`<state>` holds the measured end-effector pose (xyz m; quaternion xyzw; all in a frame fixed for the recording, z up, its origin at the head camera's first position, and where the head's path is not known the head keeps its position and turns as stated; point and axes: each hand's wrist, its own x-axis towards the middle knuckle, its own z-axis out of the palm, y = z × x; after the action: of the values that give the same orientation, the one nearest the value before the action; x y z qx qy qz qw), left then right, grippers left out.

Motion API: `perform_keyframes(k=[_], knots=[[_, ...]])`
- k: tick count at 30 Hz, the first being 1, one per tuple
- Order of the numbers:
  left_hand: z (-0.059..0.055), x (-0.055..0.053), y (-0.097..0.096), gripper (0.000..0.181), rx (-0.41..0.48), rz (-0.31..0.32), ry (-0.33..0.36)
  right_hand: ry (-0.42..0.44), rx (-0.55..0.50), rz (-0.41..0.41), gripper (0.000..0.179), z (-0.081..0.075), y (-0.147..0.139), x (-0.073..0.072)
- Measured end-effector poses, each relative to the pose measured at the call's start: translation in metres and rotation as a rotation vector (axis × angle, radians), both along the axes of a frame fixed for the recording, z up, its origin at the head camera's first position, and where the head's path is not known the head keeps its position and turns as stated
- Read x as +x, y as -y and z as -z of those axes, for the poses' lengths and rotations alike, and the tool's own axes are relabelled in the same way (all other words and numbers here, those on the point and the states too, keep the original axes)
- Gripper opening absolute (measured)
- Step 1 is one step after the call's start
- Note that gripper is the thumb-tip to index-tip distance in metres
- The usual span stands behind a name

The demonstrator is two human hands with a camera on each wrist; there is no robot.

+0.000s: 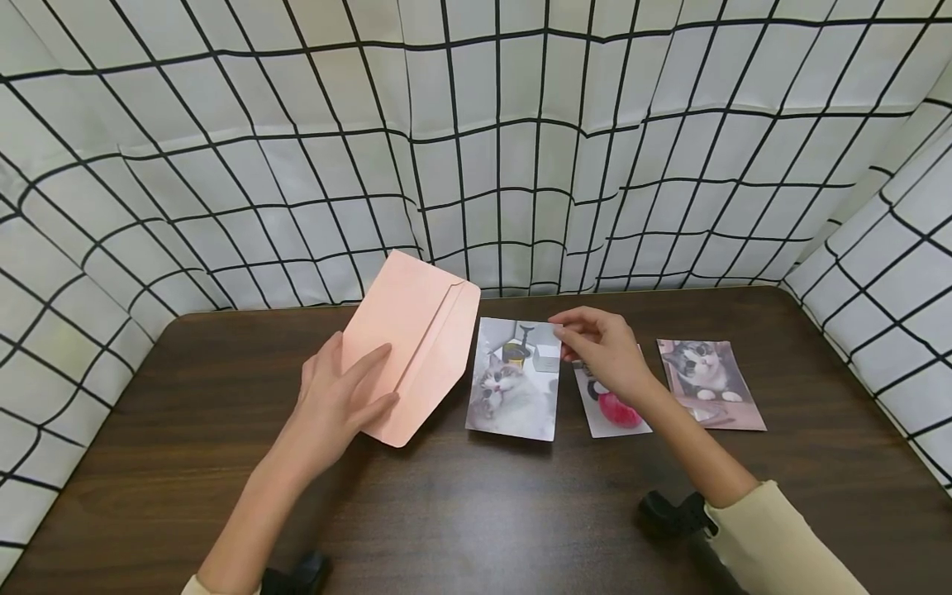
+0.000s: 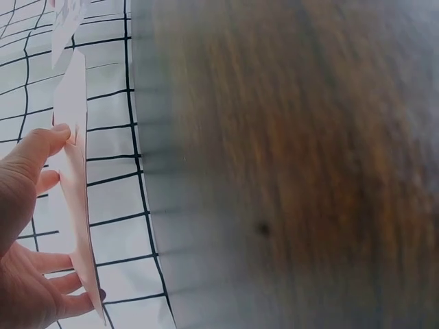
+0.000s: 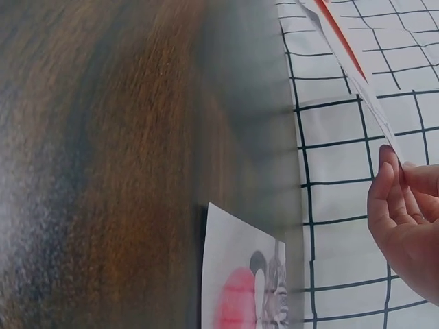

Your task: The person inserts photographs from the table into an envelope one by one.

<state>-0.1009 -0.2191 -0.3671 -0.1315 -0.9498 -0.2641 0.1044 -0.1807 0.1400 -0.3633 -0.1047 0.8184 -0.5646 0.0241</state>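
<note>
In the head view my left hand (image 1: 330,397) grips a pink envelope (image 1: 412,330), fingers behind and thumb side across its front, tilted above the table. Its pointed flap edge faces right. The left wrist view shows the envelope (image 2: 79,199) nearly edge-on between thumb and fingers of the left hand (image 2: 31,199). My right hand (image 1: 606,347) pinches the upper right corner of a cat photo card (image 1: 513,397), just right of the envelope. Seen in the right wrist view, the card (image 3: 350,68) is edge-on, pinched between thumb and fingertips of the right hand (image 3: 405,212).
A card with a pink round shape (image 1: 617,413) lies on the dark wood table (image 1: 461,521), partly under my right hand and forearm. Farther right lies another cat photo card (image 1: 706,384). A white cloth with black grid lines (image 1: 483,165) hangs behind the table.
</note>
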Motion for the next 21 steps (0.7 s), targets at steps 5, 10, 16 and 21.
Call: perform_keyframes(k=[5,10,16,21], knots=[[0.001,-0.003,-0.003,0.052,0.001,0.005,-0.032,0.008,0.001,0.001,0.024,-0.002,0.001,0.001],[0.001,-0.004,-0.007,0.052,0.008,0.003,-0.023,0.016,-0.022,-0.005,0.025,-0.005,0.003,0.001],[-0.002,-0.005,-0.010,0.054,0.008,-0.014,0.009,0.023,-0.028,-0.004,0.027,-0.008,0.007,0.001],[-0.003,-0.005,-0.011,0.054,0.015,-0.025,0.014,0.026,-0.049,-0.005,0.027,-0.010,0.012,0.001]])
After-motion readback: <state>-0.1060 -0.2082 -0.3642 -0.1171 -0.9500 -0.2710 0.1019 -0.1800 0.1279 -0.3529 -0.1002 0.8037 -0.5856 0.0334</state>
